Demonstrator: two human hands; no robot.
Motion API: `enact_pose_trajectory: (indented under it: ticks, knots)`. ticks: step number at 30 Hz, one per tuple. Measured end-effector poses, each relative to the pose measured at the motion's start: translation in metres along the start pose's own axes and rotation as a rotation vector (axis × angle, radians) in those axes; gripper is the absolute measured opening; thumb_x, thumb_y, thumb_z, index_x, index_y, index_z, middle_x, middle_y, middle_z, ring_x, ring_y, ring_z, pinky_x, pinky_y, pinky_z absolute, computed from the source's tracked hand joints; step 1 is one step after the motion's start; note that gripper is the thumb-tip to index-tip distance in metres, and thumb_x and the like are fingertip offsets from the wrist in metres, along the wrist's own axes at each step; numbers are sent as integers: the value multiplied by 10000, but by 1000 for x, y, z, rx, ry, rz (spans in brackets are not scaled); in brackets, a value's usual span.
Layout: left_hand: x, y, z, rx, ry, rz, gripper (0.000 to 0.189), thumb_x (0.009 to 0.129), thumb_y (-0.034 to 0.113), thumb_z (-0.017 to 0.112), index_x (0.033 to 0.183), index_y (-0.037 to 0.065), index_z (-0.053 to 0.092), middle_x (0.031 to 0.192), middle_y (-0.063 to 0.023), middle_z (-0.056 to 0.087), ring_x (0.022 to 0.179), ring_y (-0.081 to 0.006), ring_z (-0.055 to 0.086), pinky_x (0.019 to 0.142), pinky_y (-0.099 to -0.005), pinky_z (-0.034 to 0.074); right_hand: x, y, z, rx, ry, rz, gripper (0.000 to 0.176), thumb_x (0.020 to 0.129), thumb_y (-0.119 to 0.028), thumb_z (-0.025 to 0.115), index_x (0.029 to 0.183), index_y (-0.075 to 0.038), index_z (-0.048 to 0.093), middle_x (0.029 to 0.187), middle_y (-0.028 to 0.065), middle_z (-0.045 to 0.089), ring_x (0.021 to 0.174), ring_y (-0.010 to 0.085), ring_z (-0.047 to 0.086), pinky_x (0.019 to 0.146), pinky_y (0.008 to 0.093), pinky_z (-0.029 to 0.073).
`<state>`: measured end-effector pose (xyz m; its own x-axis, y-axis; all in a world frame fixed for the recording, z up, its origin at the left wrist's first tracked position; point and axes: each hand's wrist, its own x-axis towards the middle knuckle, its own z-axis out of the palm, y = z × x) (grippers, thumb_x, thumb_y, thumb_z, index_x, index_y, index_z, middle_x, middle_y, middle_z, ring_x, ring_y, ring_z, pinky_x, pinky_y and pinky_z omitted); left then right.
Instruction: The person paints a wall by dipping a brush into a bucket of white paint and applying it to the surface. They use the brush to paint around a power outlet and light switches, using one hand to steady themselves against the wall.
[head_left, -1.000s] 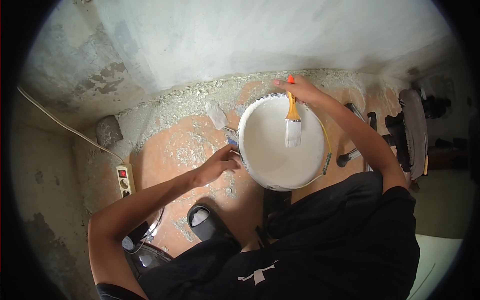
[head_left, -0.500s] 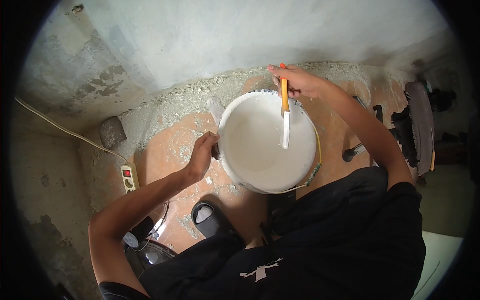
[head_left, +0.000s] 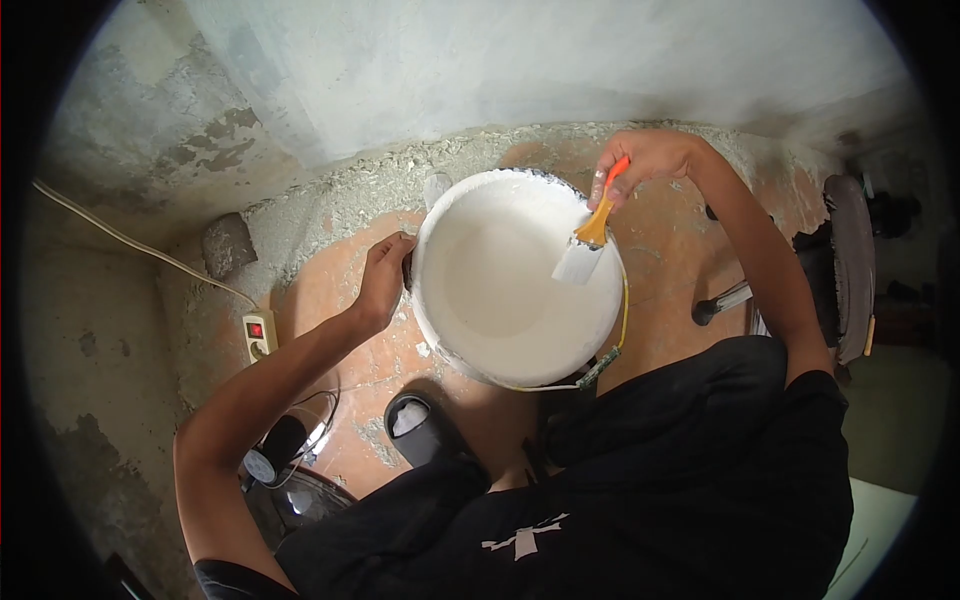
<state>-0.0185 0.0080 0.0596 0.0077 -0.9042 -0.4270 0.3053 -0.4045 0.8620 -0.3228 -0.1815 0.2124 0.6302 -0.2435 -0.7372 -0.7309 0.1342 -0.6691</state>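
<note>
A: Your right hand [head_left: 645,155] has its fingers clamped on the handle of the flat paintbrush [head_left: 593,232], bristles angled down inside the bucket's right side. Where's your bucket [head_left: 424,318]?

B: On the tiled floor [head_left: 655,290], in front of your knees, with white material inside. Your left hand [head_left: 380,285] is against its left side; the fingertips are in shadow, so I can't tell whether they're clamped on the rim or just resting there.

A: Steady that side, then, so the bucket doesn't shift when you press the brush on the wall of it.

B: And tilt the bristles inward, well inside the rim, so drips fall back in. A light wrist would serve you best; mind the wire handle [head_left: 625,305] hanging along the right side.
</note>
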Motion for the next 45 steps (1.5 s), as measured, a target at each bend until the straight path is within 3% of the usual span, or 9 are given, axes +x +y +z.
enact_pose_trajectory:
  ticks: [9, 14, 20, 26, 29, 31, 34, 39, 45]
  knots:
    - [2, -1, -1, 20, -7, -4, 260, 922, 216, 451, 730, 77, 558, 610, 39, 458, 542, -52, 394, 523, -233, 326, -2, 24, -16, -138, 52, 147, 314, 667, 88, 678, 979, 51, 663, 1018, 146, 668, 853, 169, 648, 774, 256, 521]
    - [0, -4, 0, 37, -22, -22, 271, 939, 258, 444, 772, 80, 562, 633, 41, 457, 560, -51, 394, 531, -229, 328, -1, 29, -20, -301, 38, 202, 319, 627, 89, 680, 941, 43, 644, 873, 101, 672, 785, 158, 634, 698, 260, 504]
    - [3, -11, -1, 9, -44, -48, 294, 962, 300, 426, 856, 70, 575, 691, 33, 486, 616, -53, 415, 576, -223, 344, 7, 30, -7, -769, 24, 391, 368, 667, -5, 669, 1028, -37, 608, 829, 74, 651, 785, 190, 603, 672, 332, 451]
    - [3, -1, 2, -136, -34, -168, 407, 973, 372, 346, 922, 55, 597, 746, -3, 569, 625, -95, 470, 609, -257, 377, -4, 0, 9, -971, 0, 314, 290, 713, -81, 673, 991, -47, 599, 815, 74, 639, 719, 199, 580, 663, 338, 435]
    - [10, -1, -18, -197, -177, -315, 481, 955, 435, 305, 935, 55, 600, 767, -18, 598, 641, -124, 513, 637, -271, 400, -13, -20, 8, -772, -79, 252, 225, 794, -162, 638, 985, -48, 605, 777, 50, 622, 698, 161, 568, 655, 301, 435]
    - [16, -1, -33, -230, -426, -407, 439, 917, 418, 343, 943, 65, 604, 782, -20, 615, 658, -132, 538, 654, -261, 408, -12, -15, 4, -649, -91, 267, 217, 828, -203, 611, 979, -48, 613, 754, 33, 606, 693, 138, 556, 650, 282, 432]
    - [18, 4, -40, -190, -466, -522, 354, 876, 343, 389, 938, 73, 609, 813, -25, 641, 689, -132, 571, 670, -251, 427, -8, -4, 2, -575, -76, 330, 244, 873, -258, 569, 965, -41, 629, 722, 6, 579, 683, 106, 538, 642, 255, 430]
    - [11, 14, -55, -255, -725, -586, 407, 824, 68, 540, 1220, 16, 464, 1072, -98, 628, 944, -191, 639, 917, -306, 480, -9, 8, -5, -660, -17, 358, 304, 865, -328, 555, 936, -54, 665, 702, 9, 590, 667, 104, 543, 626, 262, 443]
    - [4, 6, -53, -187, -666, -483, 386, 833, 47, 635, 1181, 10, 472, 1094, -122, 617, 966, -200, 627, 876, -345, 498, -8, 3, -1, -632, 2, 336, 293, 842, -305, 591, 967, -52, 667, 715, 13, 596, 663, 106, 545, 622, 260, 439]
